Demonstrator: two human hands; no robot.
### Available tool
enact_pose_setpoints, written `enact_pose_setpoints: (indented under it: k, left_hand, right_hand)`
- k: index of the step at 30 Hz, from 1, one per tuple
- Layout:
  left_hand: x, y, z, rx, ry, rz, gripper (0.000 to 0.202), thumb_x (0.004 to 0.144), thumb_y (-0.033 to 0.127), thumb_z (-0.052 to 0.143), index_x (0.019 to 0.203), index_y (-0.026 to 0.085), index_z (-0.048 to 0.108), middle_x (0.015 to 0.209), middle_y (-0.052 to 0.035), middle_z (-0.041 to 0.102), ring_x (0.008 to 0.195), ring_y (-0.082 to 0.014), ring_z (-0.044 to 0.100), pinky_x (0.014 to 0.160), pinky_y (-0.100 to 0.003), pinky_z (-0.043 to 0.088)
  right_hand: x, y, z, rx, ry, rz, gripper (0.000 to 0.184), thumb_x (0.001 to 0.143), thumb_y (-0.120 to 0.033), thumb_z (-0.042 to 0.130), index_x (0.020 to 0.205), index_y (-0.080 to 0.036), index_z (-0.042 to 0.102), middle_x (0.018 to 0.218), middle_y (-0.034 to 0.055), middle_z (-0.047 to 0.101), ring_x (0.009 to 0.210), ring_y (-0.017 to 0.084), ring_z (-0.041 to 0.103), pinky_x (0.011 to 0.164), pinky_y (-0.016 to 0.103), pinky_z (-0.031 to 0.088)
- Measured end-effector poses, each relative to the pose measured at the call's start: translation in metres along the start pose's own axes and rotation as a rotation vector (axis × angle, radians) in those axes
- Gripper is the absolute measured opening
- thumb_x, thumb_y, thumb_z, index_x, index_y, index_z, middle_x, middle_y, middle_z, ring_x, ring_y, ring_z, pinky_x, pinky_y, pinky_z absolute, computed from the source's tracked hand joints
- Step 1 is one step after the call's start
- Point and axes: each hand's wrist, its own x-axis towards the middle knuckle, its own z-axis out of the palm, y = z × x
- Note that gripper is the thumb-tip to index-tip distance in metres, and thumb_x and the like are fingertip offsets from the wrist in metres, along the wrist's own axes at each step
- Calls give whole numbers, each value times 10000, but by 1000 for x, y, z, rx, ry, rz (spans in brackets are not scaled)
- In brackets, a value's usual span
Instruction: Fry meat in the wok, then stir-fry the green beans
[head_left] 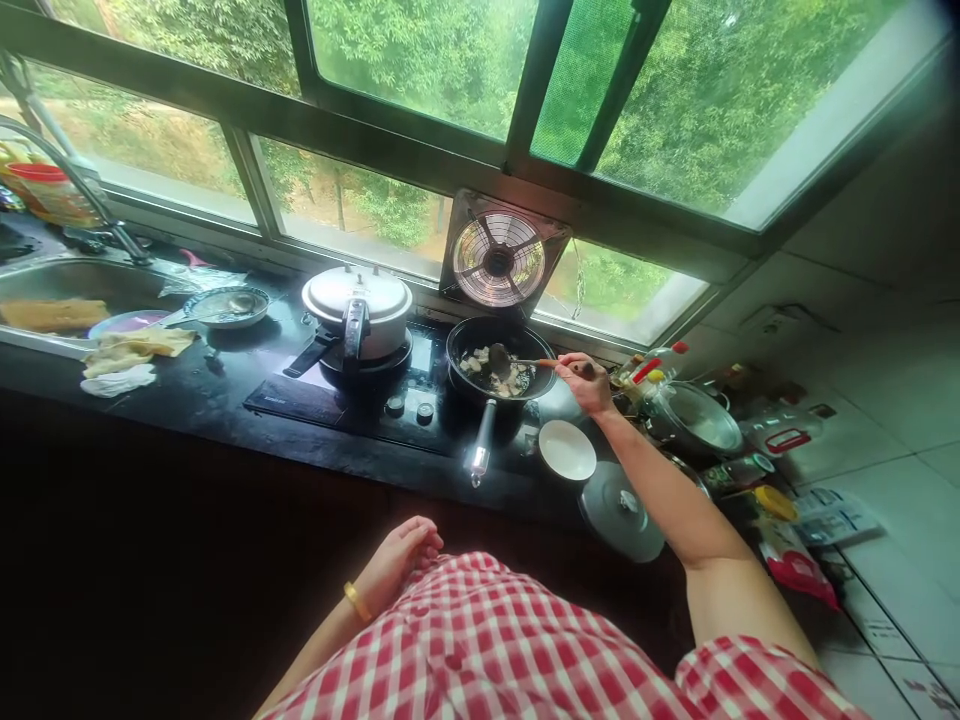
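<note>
My right hand (586, 383) is wrapped round the handle of a spatula (536, 362) with a rounded dark head and a brownish grip. Its head rests among pale pieces of food (517, 380) in a black frying pan (459, 388), whose metal handle points toward me. The pan sits on the right burner of the stove (375, 415). My left hand (405, 555) hangs in front of my waist, away from the counter, its fingers curled in with nothing visible in them. A white bowl (568, 450) stands just right of the pan handle, beside a grey lid (622, 510).
A pressure cooker (358, 315) occupies the left burner. Behind the pan is a fan (499, 258) in the window. Bottles, jars and a glass-lidded pot (701, 418) crowd the right corner. Leftward lie a plate (229, 307), cloths (135, 355) and a sink (67, 270).
</note>
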Motion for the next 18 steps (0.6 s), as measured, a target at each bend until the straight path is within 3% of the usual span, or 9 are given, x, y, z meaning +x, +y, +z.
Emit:
enact_pose_setpoints:
  k: [4, 7, 11, 18]
  left_hand:
    - [-1, -1, 0, 1, -3, -3, 433, 579, 437, 779, 789, 140, 543, 720, -31, 630, 622, -87, 546, 593, -189, 402]
    - [1, -3, 0, 15, -1, -9, 447, 571, 446, 778, 795, 142, 537, 719, -29, 624, 610, -84, 543, 561, -182, 392]
    - [6, -4, 0, 28, -15, -20, 494, 531, 474, 786, 789, 141, 528, 709, -28, 621, 594, -75, 537, 544, -169, 387]
    - [5, -3, 4, 40, -34, -22, 457, 546, 449, 775, 778, 140, 532, 702, -19, 621, 586, -64, 526, 556, -166, 390]
  right_hand:
    - [3, 0, -23, -63, 40, -66, 163, 713, -360, 664, 780, -213, 639, 910, 43, 682, 884, 213, 645, 881, 388, 478]
    - [1, -9, -37, -12, -36, -62, 149, 711, -351, 671, 766, -217, 637, 919, 41, 683, 904, 218, 648, 873, 380, 488]
    - [-6, -16, -40, 8, -136, 24, 178, 689, -366, 687, 762, -210, 639, 902, 41, 688, 848, 210, 653, 800, 355, 515]
    - [-1, 3, -39, -164, 57, -53, 186, 710, -380, 645, 782, -208, 641, 841, 35, 678, 774, 189, 626, 792, 345, 489]
